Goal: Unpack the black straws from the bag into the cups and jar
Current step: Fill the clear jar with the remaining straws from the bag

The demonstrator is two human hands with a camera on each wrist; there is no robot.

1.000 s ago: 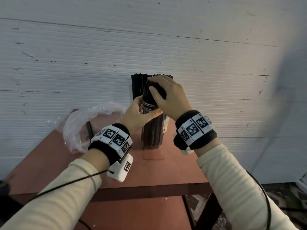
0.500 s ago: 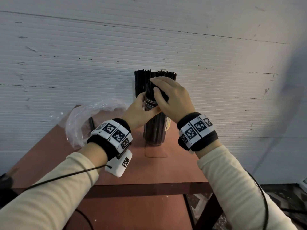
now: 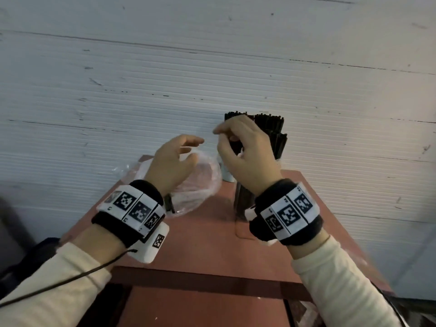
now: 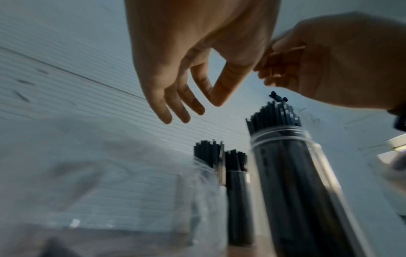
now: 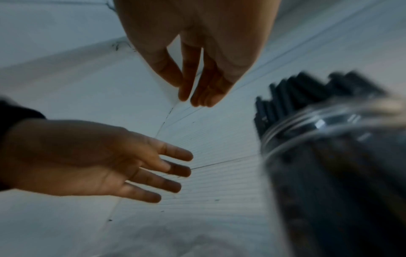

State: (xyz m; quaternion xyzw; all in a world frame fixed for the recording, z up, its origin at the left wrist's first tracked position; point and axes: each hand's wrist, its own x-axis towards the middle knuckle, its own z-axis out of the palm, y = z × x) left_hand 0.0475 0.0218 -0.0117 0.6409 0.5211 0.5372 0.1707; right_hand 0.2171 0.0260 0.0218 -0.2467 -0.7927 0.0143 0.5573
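Observation:
A clear jar (image 4: 292, 173) packed with black straws (image 3: 271, 128) stands on the red-brown table (image 3: 200, 244), mostly hidden behind my right wrist in the head view. Behind it, two clear cups (image 4: 237, 173) also hold upright straws. My right hand (image 3: 224, 135) hovers above the jar mouth, fingers loosely bent, holding nothing. My left hand (image 3: 195, 149) floats left of the jar over the clear plastic bag (image 3: 195, 182), fingers spread and relaxed. A dark straw (image 3: 168, 204) shows at the bag's near edge.
A white ribbed wall (image 3: 141, 79) rises directly behind the table. The table's front edge and a lower shelf (image 3: 200, 308) lie below my wrists. A black cable (image 3: 70, 282) trails from my left wristband.
Both hands have let go of the jar and its straws and lifted away; the left moved left over the bag. The head view shifted, so the jar now sits further right.

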